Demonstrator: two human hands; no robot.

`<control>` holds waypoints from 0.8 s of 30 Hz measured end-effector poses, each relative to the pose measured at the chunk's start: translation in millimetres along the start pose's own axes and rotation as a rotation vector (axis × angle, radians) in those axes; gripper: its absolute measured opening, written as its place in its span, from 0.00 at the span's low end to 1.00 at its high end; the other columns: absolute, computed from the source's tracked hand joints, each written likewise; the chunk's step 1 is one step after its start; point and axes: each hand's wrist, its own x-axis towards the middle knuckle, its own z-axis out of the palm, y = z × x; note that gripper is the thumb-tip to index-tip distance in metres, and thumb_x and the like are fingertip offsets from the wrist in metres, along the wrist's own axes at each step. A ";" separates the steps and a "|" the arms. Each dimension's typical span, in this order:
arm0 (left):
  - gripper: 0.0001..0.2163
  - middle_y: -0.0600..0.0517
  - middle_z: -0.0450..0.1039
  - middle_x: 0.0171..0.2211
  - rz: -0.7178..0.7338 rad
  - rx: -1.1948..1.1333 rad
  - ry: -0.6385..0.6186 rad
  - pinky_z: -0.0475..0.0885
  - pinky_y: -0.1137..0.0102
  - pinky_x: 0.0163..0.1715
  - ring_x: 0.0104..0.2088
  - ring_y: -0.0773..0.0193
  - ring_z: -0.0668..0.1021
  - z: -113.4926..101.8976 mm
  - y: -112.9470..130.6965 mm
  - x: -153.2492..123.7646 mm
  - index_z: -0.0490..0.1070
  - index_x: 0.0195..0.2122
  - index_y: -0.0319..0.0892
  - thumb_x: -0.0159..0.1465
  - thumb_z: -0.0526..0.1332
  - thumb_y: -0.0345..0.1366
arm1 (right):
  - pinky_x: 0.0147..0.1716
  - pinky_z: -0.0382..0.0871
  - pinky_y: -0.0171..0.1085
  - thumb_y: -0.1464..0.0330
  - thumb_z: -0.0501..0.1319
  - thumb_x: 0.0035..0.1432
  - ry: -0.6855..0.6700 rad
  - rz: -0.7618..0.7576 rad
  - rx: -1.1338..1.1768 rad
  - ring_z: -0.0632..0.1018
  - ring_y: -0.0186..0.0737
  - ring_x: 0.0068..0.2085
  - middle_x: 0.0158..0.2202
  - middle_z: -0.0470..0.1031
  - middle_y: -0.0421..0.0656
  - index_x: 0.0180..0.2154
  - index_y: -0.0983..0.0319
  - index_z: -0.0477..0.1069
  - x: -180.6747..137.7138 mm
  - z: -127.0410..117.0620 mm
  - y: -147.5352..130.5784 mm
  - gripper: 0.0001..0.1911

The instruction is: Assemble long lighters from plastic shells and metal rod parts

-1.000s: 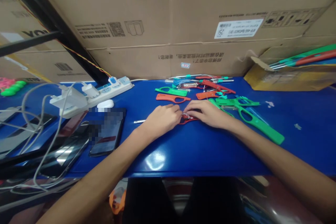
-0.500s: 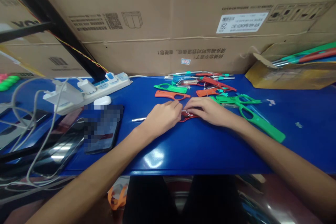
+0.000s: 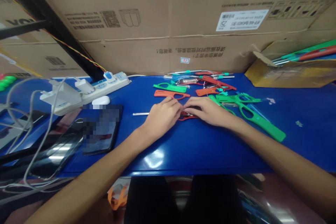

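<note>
Grip on both sides is a closed fingertip pinch: left hand and right hand lie palm down with fingers curled in, tips meeting on a small red plastic piece and holding it against the blue table. Most of the red plastic piece is hidden under the fingers; a bit of thin wire shows on it, detail too small to tell. It sits mid-table, just in front of the parts pile. A thin metal rod lies flat just beside the left hand, on its outer side. Beyond the left-hand fingers, an orange handle part, and a green handle part behind that. A long green part lies beside the right wrist. Far left: white power strip with chargers plugged in, white earbud case, dark phone. Cardboard cartons stand along the back edge, and an open cardboard box holding long parts sits at the right.
</note>
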 end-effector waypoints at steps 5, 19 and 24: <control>0.05 0.52 0.79 0.42 -0.013 -0.144 0.008 0.72 0.68 0.37 0.46 0.59 0.77 -0.6 -5.3 -0.7 0.79 0.42 0.44 0.71 0.62 0.34 | 0.47 0.70 0.41 0.67 0.58 0.68 0.014 0.010 -0.014 0.79 0.42 0.45 0.43 0.81 0.41 0.42 0.57 0.78 0.0 0.6 -0.7 0.09; 0.12 0.45 0.72 0.52 0.003 -0.383 0.073 0.70 0.59 0.58 0.54 0.57 0.75 7.4 -25.4 -3.5 0.75 0.54 0.40 0.70 0.62 0.31 | 0.48 0.71 0.46 0.61 0.58 0.70 -0.028 -0.040 -0.243 0.78 0.47 0.48 0.46 0.79 0.46 0.45 0.59 0.76 -7.9 -10.9 3.4 0.12; 0.12 0.46 0.71 0.52 0.039 -0.365 -0.017 0.69 0.60 0.59 0.55 0.56 0.74 8.7 -27.4 -3.9 0.76 0.53 0.40 0.69 0.63 0.35 | 0.48 0.70 0.46 0.57 0.59 0.70 -0.051 -0.060 -0.279 0.77 0.47 0.48 0.46 0.78 0.45 0.45 0.58 0.77 -9.4 -9.7 -2.5 0.13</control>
